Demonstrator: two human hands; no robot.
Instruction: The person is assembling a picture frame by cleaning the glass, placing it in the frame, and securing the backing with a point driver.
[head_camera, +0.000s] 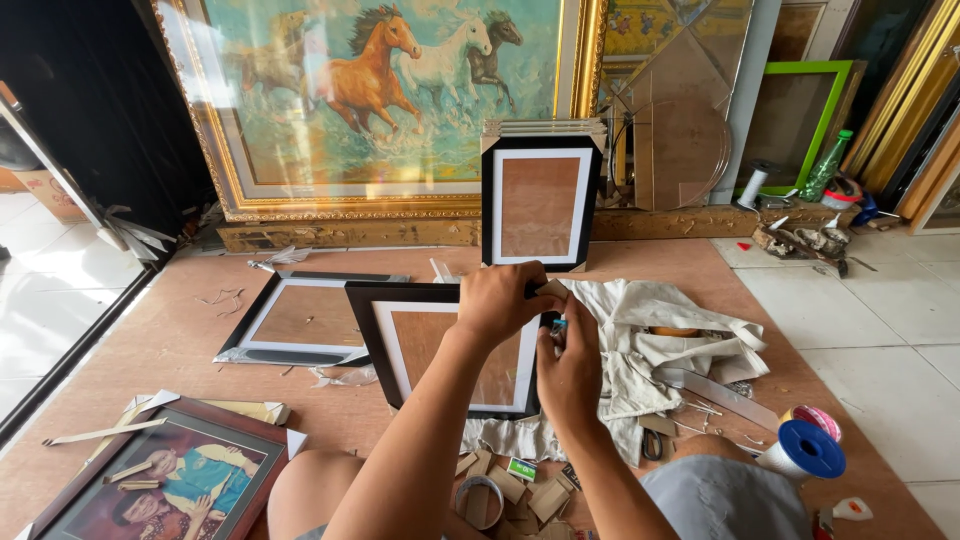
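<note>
Over the black frame (440, 345), white mat, brown board, both hands gripping its corner

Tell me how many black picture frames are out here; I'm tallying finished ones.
3 in plain view: one flat under the hands, one flat to its left, one upright against the painting. More seem stacked behind the upright one, so others may be hidden.
</note>
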